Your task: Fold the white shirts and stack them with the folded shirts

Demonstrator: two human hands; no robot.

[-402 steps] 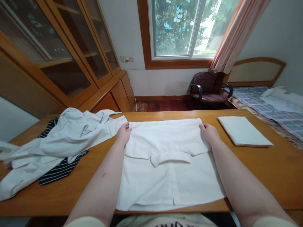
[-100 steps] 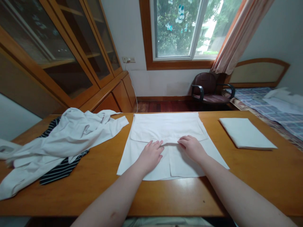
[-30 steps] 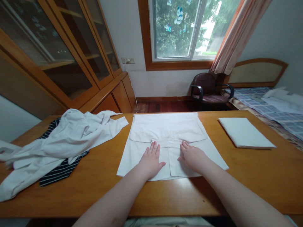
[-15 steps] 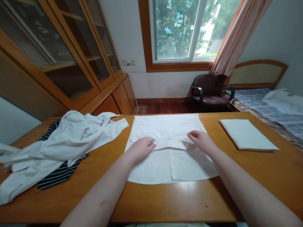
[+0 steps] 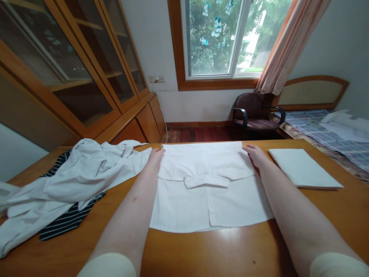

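Note:
A white collared shirt (image 5: pixel 210 161) lies folded on the wooden table, its far part turned over toward me and its collar (image 5: pixel 206 181) flat across the middle. My left hand (image 5: pixel 157 154) reaches to the shirt's far left corner, fingers stretched out and touching its edge. At the far right corner, my right hand (image 5: pixel 255 154) has its fingers apart, beside the cloth's side edge. The undersides of both hands are hidden. The fabric between them rests flat on the table.
A rumpled white shirt (image 5: pixel 75 177) lies at the left over a black striped tie (image 5: pixel 72 219). On the right sits a neatly folded white cloth (image 5: pixel 305 167). Beyond the table (image 5: pixel 207 254) are a glass-fronted cabinet (image 5: pixel 86 69), an office chair (image 5: pixel 250 109) and a bed (image 5: pixel 311 123).
Both hands have moved away from the collar, outward and forward to the shirt's far corners. The folded-over part now lies flatter, its edge showing on both sides of the collar.

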